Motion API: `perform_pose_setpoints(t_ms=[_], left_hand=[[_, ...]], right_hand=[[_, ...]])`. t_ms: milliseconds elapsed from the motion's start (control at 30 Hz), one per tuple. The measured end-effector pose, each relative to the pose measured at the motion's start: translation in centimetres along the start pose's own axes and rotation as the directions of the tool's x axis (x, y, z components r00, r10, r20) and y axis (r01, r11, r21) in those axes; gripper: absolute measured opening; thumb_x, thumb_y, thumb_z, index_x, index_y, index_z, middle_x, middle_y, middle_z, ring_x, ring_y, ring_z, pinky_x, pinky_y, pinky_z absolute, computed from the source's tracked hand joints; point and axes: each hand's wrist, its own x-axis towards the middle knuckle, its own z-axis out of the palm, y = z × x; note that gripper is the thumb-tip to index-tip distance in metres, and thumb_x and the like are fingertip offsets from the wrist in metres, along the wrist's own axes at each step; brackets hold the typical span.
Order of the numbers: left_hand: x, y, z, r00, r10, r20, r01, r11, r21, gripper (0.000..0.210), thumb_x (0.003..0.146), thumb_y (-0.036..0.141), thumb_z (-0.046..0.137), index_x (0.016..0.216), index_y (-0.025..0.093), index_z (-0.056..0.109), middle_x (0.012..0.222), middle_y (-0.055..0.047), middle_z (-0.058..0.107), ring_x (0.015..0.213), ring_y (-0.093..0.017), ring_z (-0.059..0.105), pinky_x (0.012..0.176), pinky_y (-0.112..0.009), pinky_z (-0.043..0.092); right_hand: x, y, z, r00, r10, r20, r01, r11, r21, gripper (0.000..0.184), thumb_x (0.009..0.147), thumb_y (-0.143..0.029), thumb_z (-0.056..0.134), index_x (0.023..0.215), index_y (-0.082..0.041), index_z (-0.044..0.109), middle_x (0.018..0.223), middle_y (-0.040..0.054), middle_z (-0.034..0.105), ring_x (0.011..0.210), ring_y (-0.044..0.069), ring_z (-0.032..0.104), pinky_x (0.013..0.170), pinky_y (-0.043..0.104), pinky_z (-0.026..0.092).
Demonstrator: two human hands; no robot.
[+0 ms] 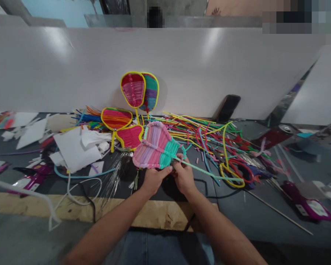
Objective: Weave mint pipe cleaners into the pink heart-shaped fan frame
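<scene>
A fan-shaped piece wound from fuzzy pipe cleaners (154,145), in bands of pink, purple and teal, is held tilted above the table in front of me. My left hand (154,179) grips its lower edge, the thumb pointing toward the teal end. At that narrow end my right hand (184,176) is closed with its fingers bent, next to my left thumb. A long mint-green pipe cleaner stem (209,173) runs out to the right past my right hand. My fingers hide the spot where stem and fan meet.
Yellow-rimmed fans (132,90) lean against the white partition (182,66). Loose pipe cleaners (179,125) lie behind my hands. On the right are scissors (241,169), a phone (229,106), a can (277,134) and a purple glue gun (306,202). Papers (77,147) lie left.
</scene>
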Motion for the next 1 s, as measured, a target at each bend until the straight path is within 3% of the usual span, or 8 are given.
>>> perform_pose_setpoints(t_ms=[267,433,700,867,1000], left_hand=[[0.1,-0.2,-0.1,0.999,-0.036,0.023,0.036,0.999,0.005,0.020,0.057,0.024,0.079,0.072,0.014,0.071,0.076,-0.004,0.073,0.074,-0.020,0.066,0.081,-0.035,0.051],[0.3,-0.7,-0.4,0.999,-0.019,0.036,0.017,0.997,0.074,0.017,0.059,0.025,0.077,0.071,0.014,0.071,0.076,-0.004,0.073,0.073,-0.019,0.066,0.080,-0.035,0.050],[0.4,-0.6,-0.1,1.000,0.014,0.014,-0.015,0.999,0.037,0.022,0.058,0.022,0.078,0.077,0.015,0.071,0.078,-0.004,0.072,0.073,-0.018,0.066,0.079,-0.034,0.051],[0.9,0.7,-0.6,0.998,-0.059,-0.026,0.055,0.990,-0.133,0.025,0.056,0.021,0.080,0.076,0.012,0.069,0.073,-0.003,0.070,0.063,-0.014,0.064,0.063,-0.027,0.053],[1.3,1.7,-1.2,0.988,-0.105,-0.111,0.075,0.966,-0.246,0.023,0.051,0.018,0.083,0.066,0.011,0.066,0.063,0.000,0.067,0.058,-0.010,0.062,0.058,-0.021,0.052]], right_hand=[[-0.1,-0.5,0.0,0.984,0.175,-0.017,-0.173,0.979,0.104,0.021,0.057,-0.020,0.066,0.075,-0.020,0.056,0.054,-0.0086,0.052,0.045,0.007,0.046,0.041,0.018,0.036],[-0.2,-0.7,0.2,0.987,0.161,0.007,-0.159,0.968,0.193,0.027,0.056,-0.017,0.069,0.080,-0.022,0.057,0.059,-0.0090,0.055,0.046,0.006,0.047,0.042,0.017,0.038],[-0.1,-0.7,0.0,0.971,0.234,0.059,-0.241,0.939,0.244,0.016,0.056,-0.017,0.073,0.066,-0.018,0.061,0.055,-0.0070,0.053,0.047,0.005,0.045,0.046,0.017,0.040],[0.0,-0.3,-0.5,0.971,0.130,0.199,-0.151,0.984,0.093,0.025,0.065,-0.027,0.068,0.088,-0.017,0.069,0.063,-0.0017,0.059,0.055,0.009,0.051,0.053,0.022,0.041],[0.0,-0.3,-0.9,0.966,-0.072,0.248,0.136,0.959,-0.248,0.019,0.071,-0.026,0.064,0.088,-0.020,0.069,0.075,-0.0005,0.059,0.063,0.011,0.050,0.061,0.024,0.041]])
